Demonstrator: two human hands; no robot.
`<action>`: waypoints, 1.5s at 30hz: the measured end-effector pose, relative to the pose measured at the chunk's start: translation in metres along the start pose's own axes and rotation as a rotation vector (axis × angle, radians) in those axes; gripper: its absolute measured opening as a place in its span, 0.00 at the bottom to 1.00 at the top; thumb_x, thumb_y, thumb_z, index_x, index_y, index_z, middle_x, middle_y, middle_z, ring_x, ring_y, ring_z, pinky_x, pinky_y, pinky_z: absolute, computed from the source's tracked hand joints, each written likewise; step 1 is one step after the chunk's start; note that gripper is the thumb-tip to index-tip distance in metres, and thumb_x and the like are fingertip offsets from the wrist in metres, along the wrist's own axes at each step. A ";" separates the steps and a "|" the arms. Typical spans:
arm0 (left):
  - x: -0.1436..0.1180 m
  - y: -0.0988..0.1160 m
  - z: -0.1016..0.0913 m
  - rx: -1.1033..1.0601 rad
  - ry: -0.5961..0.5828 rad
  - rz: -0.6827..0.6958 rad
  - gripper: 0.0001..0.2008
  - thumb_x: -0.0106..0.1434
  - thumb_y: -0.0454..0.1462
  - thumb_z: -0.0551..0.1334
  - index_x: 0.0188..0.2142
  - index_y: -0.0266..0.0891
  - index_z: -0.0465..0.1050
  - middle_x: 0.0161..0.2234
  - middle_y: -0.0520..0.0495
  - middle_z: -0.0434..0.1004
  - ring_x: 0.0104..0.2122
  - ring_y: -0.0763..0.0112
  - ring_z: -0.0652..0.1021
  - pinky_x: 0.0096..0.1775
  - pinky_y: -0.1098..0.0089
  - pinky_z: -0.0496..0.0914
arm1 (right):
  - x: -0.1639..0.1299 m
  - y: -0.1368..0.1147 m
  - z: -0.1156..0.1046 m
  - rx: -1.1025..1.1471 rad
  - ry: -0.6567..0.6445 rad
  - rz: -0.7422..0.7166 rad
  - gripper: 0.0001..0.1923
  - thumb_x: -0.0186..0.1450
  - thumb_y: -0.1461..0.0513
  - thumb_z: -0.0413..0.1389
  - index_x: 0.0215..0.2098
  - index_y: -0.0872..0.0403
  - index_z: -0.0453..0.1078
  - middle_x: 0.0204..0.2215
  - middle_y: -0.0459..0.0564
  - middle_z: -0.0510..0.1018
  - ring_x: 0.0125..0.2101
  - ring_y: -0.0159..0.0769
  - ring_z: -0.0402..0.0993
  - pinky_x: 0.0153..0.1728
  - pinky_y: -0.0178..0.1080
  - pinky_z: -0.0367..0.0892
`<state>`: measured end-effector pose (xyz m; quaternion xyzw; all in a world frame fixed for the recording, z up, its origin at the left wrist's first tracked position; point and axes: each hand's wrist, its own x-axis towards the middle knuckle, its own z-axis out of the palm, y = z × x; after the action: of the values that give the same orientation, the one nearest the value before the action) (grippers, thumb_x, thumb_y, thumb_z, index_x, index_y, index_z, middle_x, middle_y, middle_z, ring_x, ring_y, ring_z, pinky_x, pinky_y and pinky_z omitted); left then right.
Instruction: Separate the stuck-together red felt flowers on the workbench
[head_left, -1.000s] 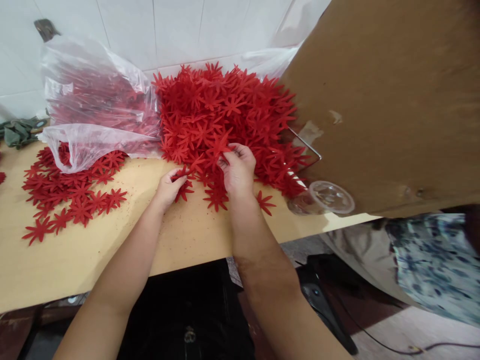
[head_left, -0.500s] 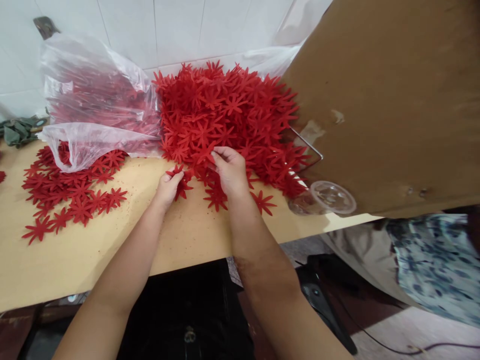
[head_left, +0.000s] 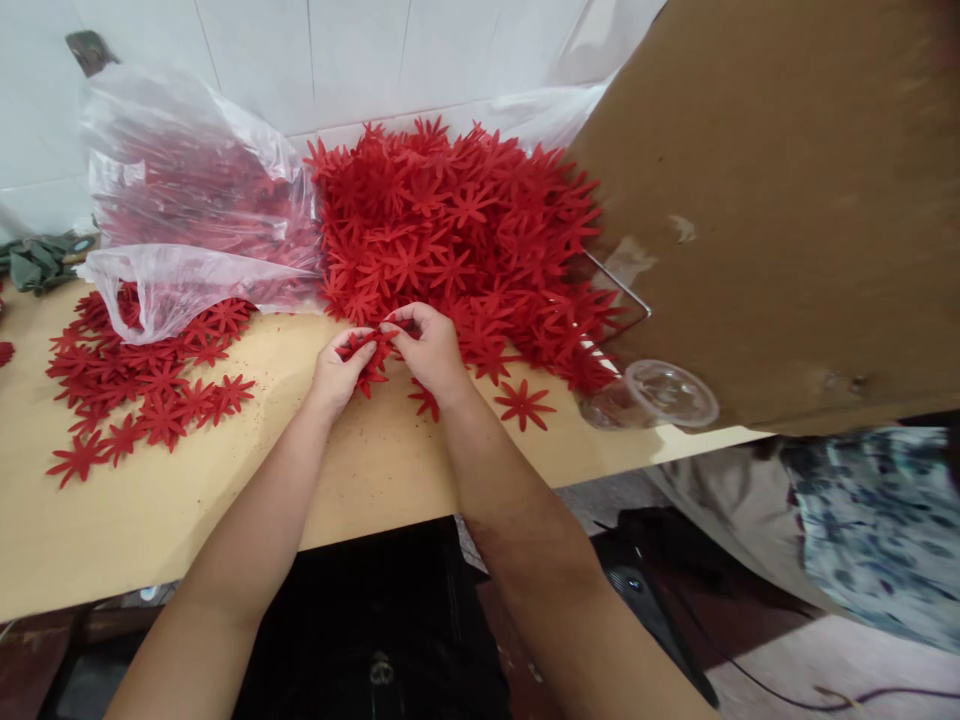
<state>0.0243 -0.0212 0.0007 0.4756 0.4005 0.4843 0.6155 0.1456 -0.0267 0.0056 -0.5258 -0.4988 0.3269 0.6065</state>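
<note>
A big heap of red felt flower cutouts (head_left: 457,220) lies on the wooden table (head_left: 150,520) against the tiled wall. At its near edge my left hand (head_left: 339,370) and my right hand (head_left: 427,350) meet, fingertips together. Both pinch a small bunch of red flower cutouts (head_left: 373,352) held just above the tabletop. A single red flower (head_left: 524,402) lies flat to the right of my right wrist.
A clear plastic bag (head_left: 180,200) holding more red cutouts sits at the back left, with loose red flowers (head_left: 142,385) spread before it. A clear plastic cup (head_left: 649,397) lies on its side by a large cardboard sheet (head_left: 787,200). Patterned cloth (head_left: 862,530) is at the right.
My right hand drew back from the heap with a flower and moved left to meet my left hand. My left hand stayed almost still.
</note>
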 end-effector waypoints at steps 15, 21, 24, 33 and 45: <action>0.005 0.005 -0.011 -0.202 0.165 -0.046 0.10 0.47 0.34 0.65 0.31 0.38 0.71 0.25 0.55 0.73 0.24 0.81 0.72 0.30 0.77 0.68 | 0.010 0.001 -0.032 -0.163 0.448 -0.161 0.03 0.54 0.63 0.55 0.28 0.51 0.69 0.34 0.47 0.69 0.39 0.34 0.66 0.43 0.41 0.62; 0.006 0.000 -0.009 -0.127 0.116 -0.047 0.13 0.46 0.35 0.65 0.35 0.38 0.72 0.29 0.53 0.76 0.27 0.80 0.73 0.32 0.76 0.68 | -0.006 -0.013 -0.014 -0.283 0.130 -0.263 0.12 0.60 0.54 0.51 0.25 0.51 0.70 0.27 0.47 0.72 0.35 0.34 0.67 0.43 0.42 0.63; 0.006 0.000 -0.008 -0.122 0.100 -0.026 0.13 0.46 0.34 0.65 0.35 0.39 0.73 0.30 0.53 0.77 0.29 0.80 0.74 0.34 0.75 0.68 | -0.007 -0.003 0.000 -0.287 -0.059 -0.238 0.11 0.56 0.53 0.55 0.26 0.52 0.69 0.26 0.47 0.71 0.31 0.33 0.67 0.39 0.41 0.64; 0.003 0.001 -0.007 -0.118 -0.017 -0.046 0.13 0.45 0.36 0.66 0.33 0.38 0.73 0.29 0.52 0.76 0.29 0.78 0.74 0.37 0.73 0.67 | 0.000 0.006 0.003 0.172 -0.171 0.078 0.14 0.49 0.56 0.60 0.31 0.52 0.67 0.25 0.42 0.72 0.27 0.27 0.67 0.32 0.35 0.65; 0.004 -0.003 -0.008 -0.116 -0.068 -0.060 0.10 0.46 0.37 0.66 0.29 0.37 0.71 0.26 0.50 0.77 0.31 0.73 0.77 0.34 0.74 0.67 | 0.008 0.002 -0.014 0.340 0.067 0.129 0.08 0.47 0.61 0.59 0.23 0.52 0.63 0.19 0.38 0.66 0.22 0.24 0.61 0.25 0.31 0.60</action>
<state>0.0183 -0.0155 -0.0040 0.4432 0.3649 0.4714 0.6696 0.1614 -0.0232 0.0060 -0.4572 -0.3810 0.4273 0.6806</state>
